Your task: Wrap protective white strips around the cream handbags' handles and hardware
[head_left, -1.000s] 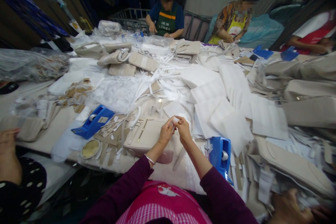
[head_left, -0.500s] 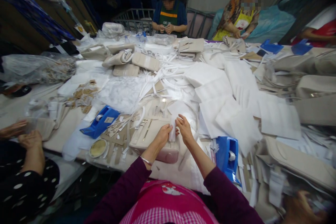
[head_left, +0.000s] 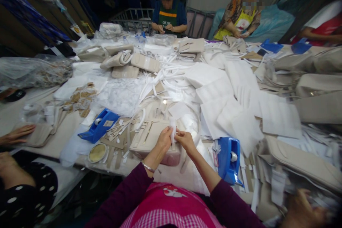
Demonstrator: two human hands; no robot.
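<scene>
White strip [head_left: 173,127] between both hands [head_left: 164,139], above beige bag [head_left: 152,138]

A blue dispenser [head_left: 104,125] blocks me left of the bag [head_left: 153,136]; another dispenser [head_left: 226,162], right. I could cross above sheets [head_left: 216,91] beyond it.

On the worktop [head_left: 66,131], a blue tape dispenser [head_left: 100,125] lies near a round tub [head_left: 97,153] with yellowish contents; a second blue dispenser [head_left: 226,158] sits farther right, below overlapping white sheets [head_left: 215,87]. Teal plastic sheeting [head_left: 278,21] shows beyond.
</scene>
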